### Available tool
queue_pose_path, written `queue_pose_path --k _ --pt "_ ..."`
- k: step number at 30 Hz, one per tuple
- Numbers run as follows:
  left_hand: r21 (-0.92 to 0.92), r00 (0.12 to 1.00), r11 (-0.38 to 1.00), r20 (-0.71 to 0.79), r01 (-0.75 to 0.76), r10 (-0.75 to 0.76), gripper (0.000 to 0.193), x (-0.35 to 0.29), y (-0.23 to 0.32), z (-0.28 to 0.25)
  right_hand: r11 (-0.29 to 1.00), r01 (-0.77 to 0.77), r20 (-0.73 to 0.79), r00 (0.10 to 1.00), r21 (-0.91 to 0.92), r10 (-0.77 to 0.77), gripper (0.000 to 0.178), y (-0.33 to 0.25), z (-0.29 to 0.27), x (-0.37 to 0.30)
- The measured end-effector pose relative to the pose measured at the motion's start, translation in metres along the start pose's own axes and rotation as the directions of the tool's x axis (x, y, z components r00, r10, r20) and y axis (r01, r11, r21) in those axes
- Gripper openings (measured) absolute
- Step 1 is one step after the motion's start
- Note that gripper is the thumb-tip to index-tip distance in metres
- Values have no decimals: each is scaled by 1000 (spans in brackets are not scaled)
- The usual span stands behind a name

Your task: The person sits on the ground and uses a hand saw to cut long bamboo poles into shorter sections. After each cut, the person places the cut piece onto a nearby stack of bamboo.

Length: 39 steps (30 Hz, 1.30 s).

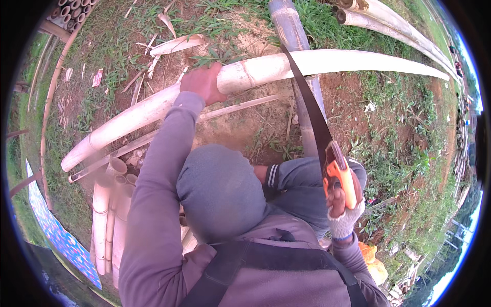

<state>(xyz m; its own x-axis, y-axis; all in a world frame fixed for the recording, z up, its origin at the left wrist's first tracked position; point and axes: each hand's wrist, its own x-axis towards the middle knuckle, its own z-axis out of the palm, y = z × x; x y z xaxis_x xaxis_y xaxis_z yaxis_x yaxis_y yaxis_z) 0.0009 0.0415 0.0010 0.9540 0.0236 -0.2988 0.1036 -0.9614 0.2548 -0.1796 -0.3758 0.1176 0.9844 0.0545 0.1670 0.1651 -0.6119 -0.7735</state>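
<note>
A long pale bamboo pole (261,70) lies crosswise in front of me, over a grey, weathered bamboo support (292,25). My left hand (203,83), bare, is closed over the top of the pole, left of the support. In my right hand (343,200), which wears a white glove with bare fingers showing, is the orange handle of a handsaw (316,115). Its dark blade slants up and left across the pole, just right of a joint ring. Whether the teeth have cut into the bamboo cannot be made out.
A thin split bamboo strip (225,110) lies below the pole. Cut bamboo pieces (101,215) stand by my left arm, and longer poles (394,30) lie at the upper right. My bent knee (220,189) rises between my arms. An orange-yellow bag (376,266) is by my right elbow.
</note>
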Motion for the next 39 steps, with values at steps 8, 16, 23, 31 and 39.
queue_pose_path --k 8,16,23,31,39 --pt "-2 999 999 -22 -36 36 90 3 8 0 998 48 -8 999 39 -47 38 -20 95 160" --pt "-21 999 999 -35 -25 24 79 -3 -3 0 999 39 44 998 -12 -38 52 0 4 23" --pt "22 1000 1000 17 -13 13 88 -1 8 0 954 237 1 971 -183 -240 37 6 56 98" --pt "4 1000 1000 -4 -11 11 88 -1 -2 -7 984 168 23 986 -61 -167 42 -15 56 107" --pt "4 1000 1000 19 8 -8 88 2 5 -1 997 -13 2 1000 82 13 47 11 48 67"
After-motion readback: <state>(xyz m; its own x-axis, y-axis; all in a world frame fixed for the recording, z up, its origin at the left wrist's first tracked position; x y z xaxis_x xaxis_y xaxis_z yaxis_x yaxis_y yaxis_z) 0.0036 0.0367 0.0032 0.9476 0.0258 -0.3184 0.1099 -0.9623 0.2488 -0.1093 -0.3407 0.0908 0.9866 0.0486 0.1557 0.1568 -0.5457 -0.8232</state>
